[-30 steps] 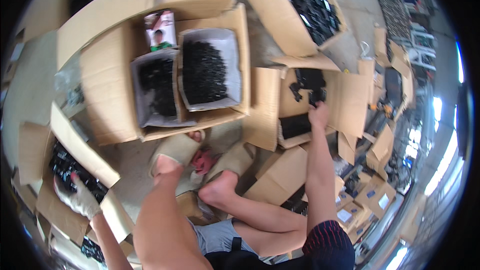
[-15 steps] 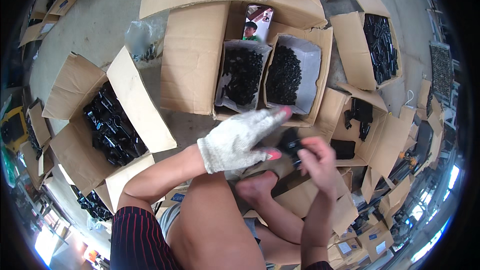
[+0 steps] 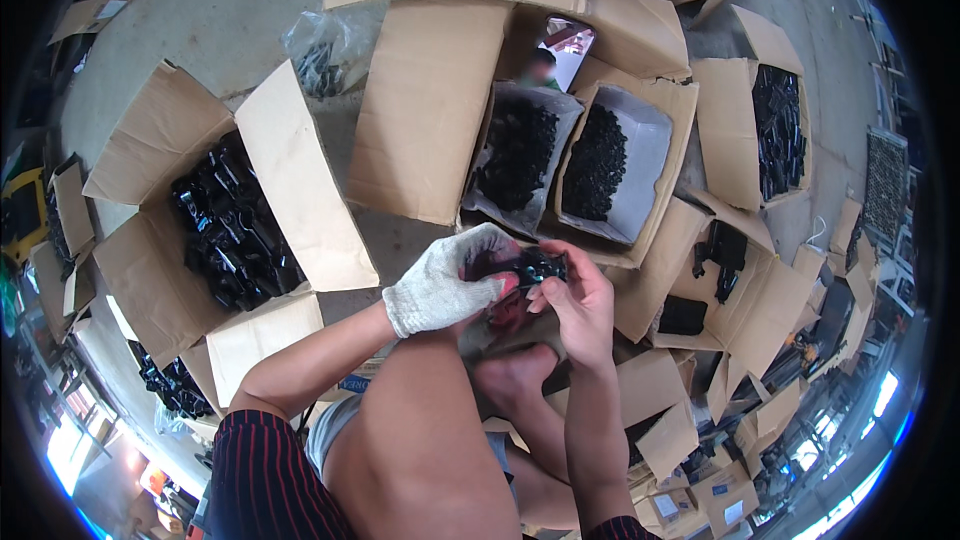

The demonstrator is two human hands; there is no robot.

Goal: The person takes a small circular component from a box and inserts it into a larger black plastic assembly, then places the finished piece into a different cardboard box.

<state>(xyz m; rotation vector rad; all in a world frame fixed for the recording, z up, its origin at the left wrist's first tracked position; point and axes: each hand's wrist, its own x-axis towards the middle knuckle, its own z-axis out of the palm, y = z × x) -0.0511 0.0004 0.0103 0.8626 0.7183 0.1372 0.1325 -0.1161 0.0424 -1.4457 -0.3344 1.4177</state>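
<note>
My left hand [image 3: 447, 280] wears a white knitted glove with reddish fingertips and is closed around a glossy black plastic part [image 3: 537, 268]. The bare fingers of my right hand [image 3: 582, 308] pinch the same part from its right side. Both hands meet above my bent leg, and the part's exact shape is partly covered by fingers. Just beyond them, a left grey tray [image 3: 566, 112] and a right grey tray [image 3: 640, 165] sit inside an open cardboard box [image 3: 415, 110]. Many small black pieces lie in both trays.
A phone [image 3: 572, 48] leans behind the trays. At the left, an open carton [image 3: 150, 275] holds glossy black parts [image 3: 235, 225]. More cartons [image 3: 728, 120] with black parts stand on the right. A clear plastic bag [image 3: 325, 50] lies on the concrete floor [image 3: 240, 5].
My right hand has moved left and up, bringing the black part to my gloved left hand. The left fingers, stretched out before, are now closed on it. The view has shifted slightly.
</note>
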